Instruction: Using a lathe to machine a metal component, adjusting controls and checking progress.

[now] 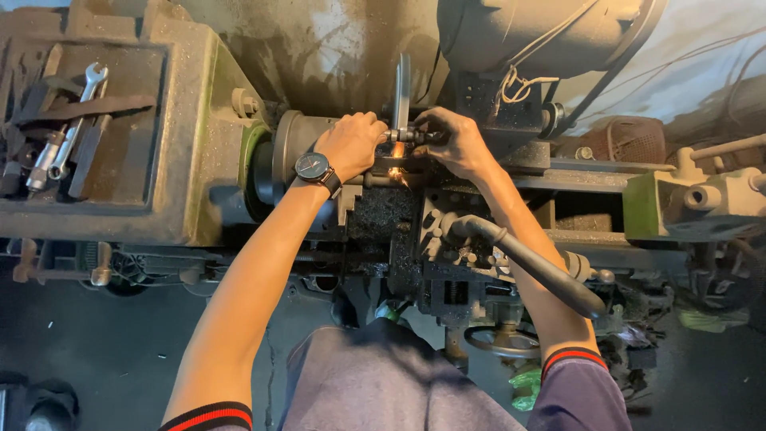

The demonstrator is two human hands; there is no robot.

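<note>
A grimy metal lathe spans the frame's middle. On its headstock top, upper left, lie an open-ended wrench, a dark flat bar and other tools.

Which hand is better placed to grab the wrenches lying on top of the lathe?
Probably the left hand. The wrenches lie in the tray over the headstock on its side. The right hand sits farther away, beyond the upright tool both hands grip.

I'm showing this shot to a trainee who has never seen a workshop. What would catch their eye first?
Probably the orange glow at the centre of the grimy lathe, just below the two hands: the left hand, with a dark wristwatch, and the right hand meet at a metal tool. Next, the spanners lying upper left.
</note>
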